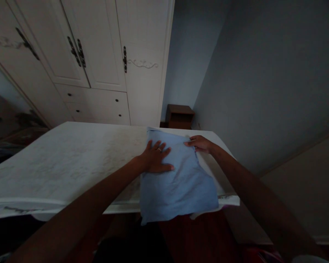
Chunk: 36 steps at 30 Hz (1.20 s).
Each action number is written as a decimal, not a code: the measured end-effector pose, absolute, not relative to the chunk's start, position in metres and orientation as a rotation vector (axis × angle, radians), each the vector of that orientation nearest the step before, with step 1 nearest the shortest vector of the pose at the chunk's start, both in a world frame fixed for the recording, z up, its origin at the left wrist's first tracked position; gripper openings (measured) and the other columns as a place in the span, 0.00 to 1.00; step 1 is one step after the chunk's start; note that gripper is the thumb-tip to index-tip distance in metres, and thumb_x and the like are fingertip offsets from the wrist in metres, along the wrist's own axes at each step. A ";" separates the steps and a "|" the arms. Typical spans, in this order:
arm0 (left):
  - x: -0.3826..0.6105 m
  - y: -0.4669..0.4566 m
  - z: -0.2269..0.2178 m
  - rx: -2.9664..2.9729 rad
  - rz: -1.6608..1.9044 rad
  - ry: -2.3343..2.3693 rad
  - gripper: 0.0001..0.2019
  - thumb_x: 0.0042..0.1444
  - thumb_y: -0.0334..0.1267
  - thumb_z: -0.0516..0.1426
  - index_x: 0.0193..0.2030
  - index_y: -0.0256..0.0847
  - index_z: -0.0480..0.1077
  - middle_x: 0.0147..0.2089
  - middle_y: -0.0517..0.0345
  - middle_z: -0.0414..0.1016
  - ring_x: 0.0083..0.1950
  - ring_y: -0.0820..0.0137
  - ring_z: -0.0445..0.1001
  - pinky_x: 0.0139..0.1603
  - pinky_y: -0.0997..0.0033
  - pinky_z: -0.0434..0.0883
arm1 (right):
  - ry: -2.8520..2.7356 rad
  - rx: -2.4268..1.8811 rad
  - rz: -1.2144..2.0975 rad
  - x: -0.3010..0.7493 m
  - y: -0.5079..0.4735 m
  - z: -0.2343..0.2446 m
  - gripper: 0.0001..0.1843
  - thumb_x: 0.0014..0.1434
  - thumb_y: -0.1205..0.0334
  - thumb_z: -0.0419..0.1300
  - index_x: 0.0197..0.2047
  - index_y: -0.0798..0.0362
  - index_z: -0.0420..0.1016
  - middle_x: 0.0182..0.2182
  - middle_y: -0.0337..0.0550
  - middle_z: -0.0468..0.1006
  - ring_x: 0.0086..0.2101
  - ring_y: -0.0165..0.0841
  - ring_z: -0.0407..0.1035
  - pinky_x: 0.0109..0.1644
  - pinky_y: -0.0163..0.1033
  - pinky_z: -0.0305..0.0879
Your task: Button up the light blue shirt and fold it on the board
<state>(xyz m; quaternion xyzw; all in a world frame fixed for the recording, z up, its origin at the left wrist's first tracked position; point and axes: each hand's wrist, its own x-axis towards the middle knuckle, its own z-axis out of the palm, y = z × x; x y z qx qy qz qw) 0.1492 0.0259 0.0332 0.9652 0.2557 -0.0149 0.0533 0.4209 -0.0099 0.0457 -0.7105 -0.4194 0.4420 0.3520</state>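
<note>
A light blue piece of cloth (178,190), perhaps a folded garment, lies over the right part of a white table (79,160). Its lower edge hangs past the table's front edge. My left hand (156,159) presses flat on the cloth's upper left area, fingers spread, a ring on one finger. At the cloth's upper right edge, my right hand (200,143) pinches the fabric between thumb and fingers. Some pale fabric shows under the cloth along its right side.
Behind the table stands a white wardrobe (104,47) with dark handles and drawers. A small brown nightstand (180,110) sits in the far corner. The grey wall (276,80) runs along the right. Dark, unclear items are at the far left.
</note>
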 end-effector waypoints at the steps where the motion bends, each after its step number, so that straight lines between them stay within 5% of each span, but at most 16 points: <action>1: 0.150 0.026 0.033 2.934 -0.044 0.768 0.49 0.51 0.73 0.43 0.71 0.42 0.49 0.73 0.39 0.45 0.73 0.44 0.38 0.67 0.35 0.33 | -1.056 -1.831 1.129 0.421 -0.011 0.046 0.28 0.33 0.53 0.77 0.33 0.53 0.69 0.26 0.38 0.74 0.24 0.27 0.66 0.25 0.31 0.63; 9: 0.154 0.030 0.031 2.925 -0.063 0.708 0.53 0.44 0.77 0.45 0.72 0.46 0.46 0.74 0.40 0.41 0.73 0.42 0.36 0.65 0.32 0.29 | -0.995 -1.867 0.972 0.418 -0.023 0.026 0.32 0.39 0.47 0.74 0.42 0.50 0.64 0.22 0.32 0.69 0.18 0.24 0.59 0.17 0.30 0.52; 14: 0.154 0.029 0.032 2.904 -0.106 0.736 0.55 0.43 0.78 0.43 0.72 0.44 0.44 0.74 0.39 0.37 0.73 0.40 0.33 0.64 0.30 0.27 | -1.125 -1.826 1.388 0.420 -0.044 0.045 0.31 0.38 0.44 0.73 0.37 0.53 0.67 0.24 0.37 0.73 0.21 0.26 0.66 0.22 0.31 0.61; 17: 0.156 0.028 0.035 2.903 -0.145 0.745 0.56 0.42 0.78 0.44 0.73 0.45 0.43 0.74 0.40 0.37 0.73 0.39 0.33 0.64 0.30 0.27 | -1.238 -1.873 1.595 0.423 -0.055 0.056 0.31 0.33 0.47 0.76 0.33 0.55 0.68 0.22 0.38 0.73 0.20 0.25 0.65 0.20 0.29 0.59; 21: 0.159 0.028 0.038 2.878 -0.173 0.770 0.57 0.41 0.78 0.48 0.72 0.46 0.44 0.74 0.41 0.38 0.73 0.38 0.34 0.64 0.29 0.29 | -1.296 -1.880 1.401 0.429 -0.063 0.056 0.30 0.30 0.50 0.77 0.31 0.55 0.68 0.20 0.33 0.69 0.20 0.23 0.62 0.19 0.28 0.52; 28: 0.159 0.028 0.047 2.886 -0.239 0.764 0.58 0.40 0.78 0.48 0.73 0.44 0.43 0.74 0.42 0.38 0.73 0.39 0.35 0.65 0.30 0.30 | -1.216 -1.908 1.312 0.420 -0.082 0.050 0.29 0.34 0.44 0.74 0.28 0.53 0.65 0.22 0.36 0.70 0.22 0.26 0.64 0.24 0.33 0.61; 31: 0.162 0.034 0.054 2.890 -0.268 0.750 0.54 0.42 0.76 0.49 0.72 0.46 0.47 0.74 0.42 0.44 0.72 0.40 0.43 0.66 0.33 0.38 | -1.332 -2.013 1.397 0.417 -0.092 0.058 0.28 0.39 0.38 0.70 0.28 0.53 0.67 0.20 0.37 0.69 0.21 0.26 0.62 0.21 0.32 0.55; 36: 0.176 0.060 0.061 2.971 0.060 0.921 0.34 0.62 0.62 0.39 0.60 0.39 0.65 0.66 0.39 0.62 0.64 0.49 0.62 0.61 0.46 0.57 | -1.465 -1.973 1.497 0.417 -0.103 0.065 0.25 0.39 0.43 0.71 0.27 0.54 0.69 0.18 0.34 0.66 0.19 0.23 0.57 0.19 0.30 0.47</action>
